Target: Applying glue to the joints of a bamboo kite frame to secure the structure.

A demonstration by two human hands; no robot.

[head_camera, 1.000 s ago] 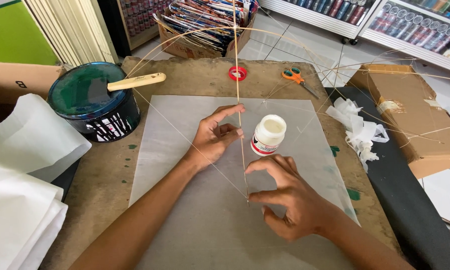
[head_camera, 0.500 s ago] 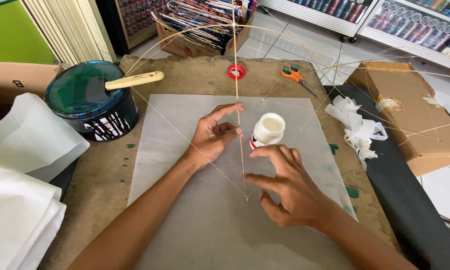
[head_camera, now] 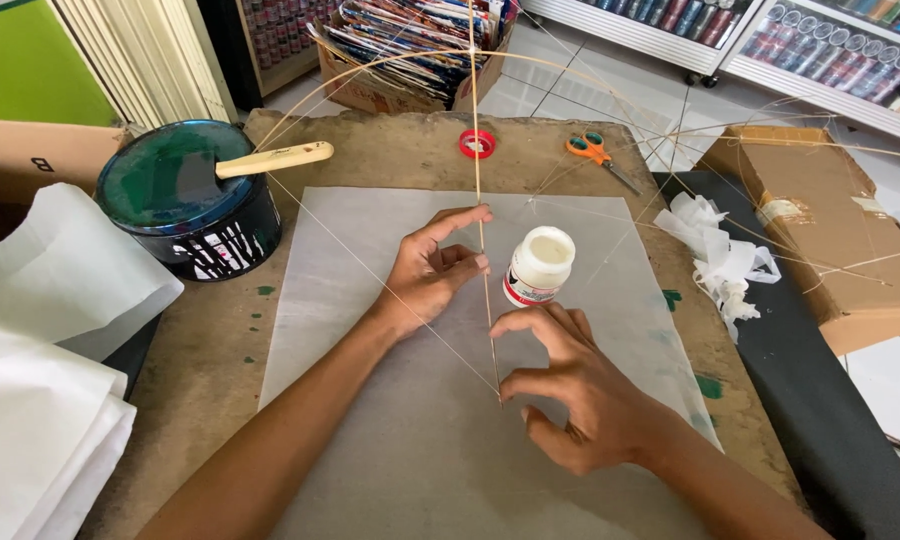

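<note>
Left hand (head_camera: 432,275) and right hand (head_camera: 580,395) pinch the thin bamboo spine stick (head_camera: 482,220) between narrow fingers; excess pressure could snap it or topple the adjacent white glue bottle (head_camera: 538,266).

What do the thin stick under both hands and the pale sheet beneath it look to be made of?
The thin tan stick, touched by the left hand and right hand, looks like split bamboo: matte, straw-coloured, very slender. The pale translucent sheet looks like thin waxy paper, possibly plastic film: the brown tabletop shows faintly through.
</note>
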